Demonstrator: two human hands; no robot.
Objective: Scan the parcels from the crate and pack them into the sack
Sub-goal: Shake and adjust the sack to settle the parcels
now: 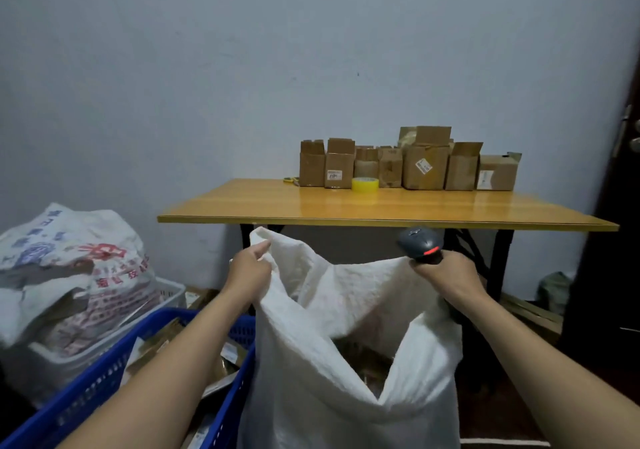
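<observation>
A white woven sack (311, 372) stands open in front of me, with brown parcels dimly visible inside its mouth (367, 362). My left hand (250, 268) grips the sack's left rim and holds it up. My right hand (441, 273) grips a dark grey barcode scanner (419, 242) with a red band, and pinches the sack's right rim against it. A blue plastic crate (104, 389) sits at the lower left beneath my left forearm, with cardboard parcels (156, 348) inside.
A wooden folding table (381, 206) stands behind the sack, carrying a row of cardboard boxes (408, 164), a yellow tape roll (364, 185) and scissors (291, 180). A printed full sack (69, 268) lies in a grey bin (166, 296) at left. A dark door (609, 206) is at right.
</observation>
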